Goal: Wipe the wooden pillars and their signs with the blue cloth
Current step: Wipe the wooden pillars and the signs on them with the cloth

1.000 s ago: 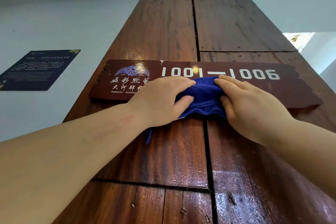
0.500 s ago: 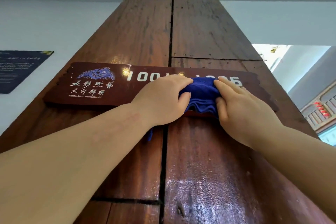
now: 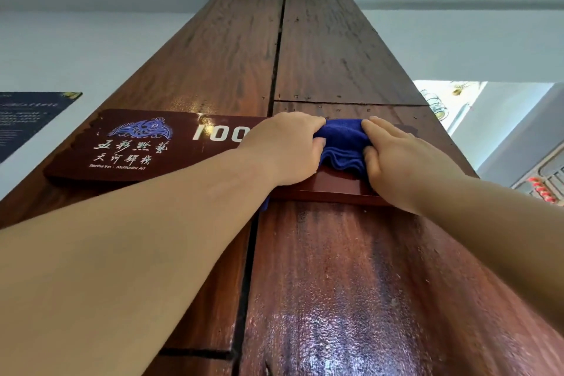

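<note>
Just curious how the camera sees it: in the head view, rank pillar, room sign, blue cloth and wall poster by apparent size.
1. Pillar
2. Room sign
3. Wall poster, cut off by the frame edge, so unsure
4. Blue cloth, mostly hidden by hands

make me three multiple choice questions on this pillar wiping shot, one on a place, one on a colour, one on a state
1. Where is the cloth pressed?
A. on the right part of the sign
B. on the white wall
C. on the ceiling

2. What colour is the fish emblem on the sign?
A. green
B. blue
C. yellow

3. How is the cloth held?
A. hanging loose from one hand
B. bunched between both hands
C. lying untouched

Answers:
1. A, the cloth covers the sign's right part, hiding the later digits after "100".
2. B, the emblem above the Chinese lettering is printed blue.
3. B, the left hand and right hand press it from either side against the pillar.
</note>
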